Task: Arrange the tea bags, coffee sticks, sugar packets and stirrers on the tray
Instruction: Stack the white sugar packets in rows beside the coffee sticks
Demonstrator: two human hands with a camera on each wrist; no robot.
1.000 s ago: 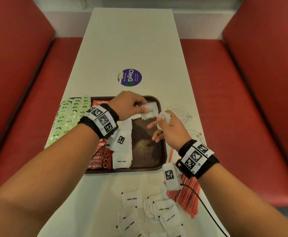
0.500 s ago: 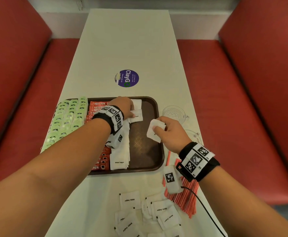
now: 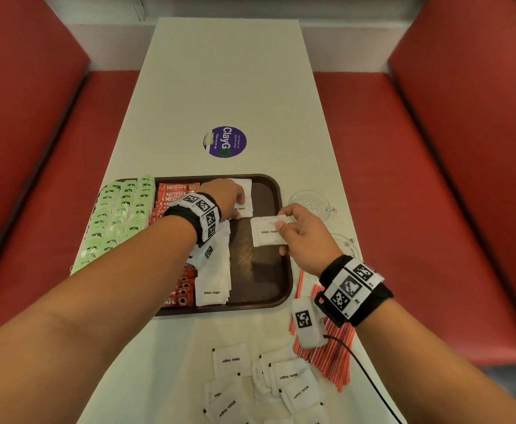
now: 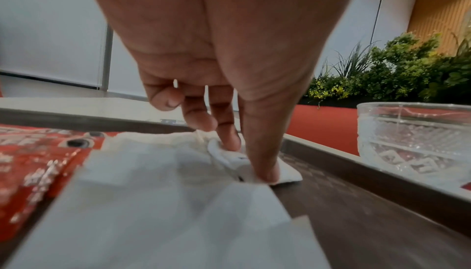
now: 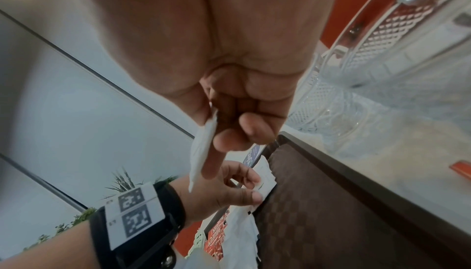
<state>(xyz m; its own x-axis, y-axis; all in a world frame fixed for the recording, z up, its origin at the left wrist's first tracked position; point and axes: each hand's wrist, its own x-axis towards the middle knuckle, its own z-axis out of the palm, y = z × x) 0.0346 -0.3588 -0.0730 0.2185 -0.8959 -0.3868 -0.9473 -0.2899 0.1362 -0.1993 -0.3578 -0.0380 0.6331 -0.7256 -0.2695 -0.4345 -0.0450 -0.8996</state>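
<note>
Sugar packets [image 3: 217, 270] lie in a white column down the brown tray [image 3: 263, 283], beside the red Nescafé coffee sticks [image 3: 175, 191] and the green tea bags [image 3: 119, 215] at the tray's left side. The left hand [image 3: 226, 198] reaches to the far end of that column, its thumb and fingertips [image 4: 262, 170] pinching the top sugar packet [image 3: 244, 203] against the tray floor. The right hand [image 3: 305, 237] hovers over the tray's right rim, thumb and fingers clamped on one white sugar packet [image 3: 266, 232] held above the bare brown strip. More loose packets [image 3: 293, 384] sit on the desk [image 3: 220, 71] near its front edge, touching the red stirrers [image 3: 333, 353]. Two glass bowls [image 3: 312, 203] stand just beside the tray's right rim.
</note>
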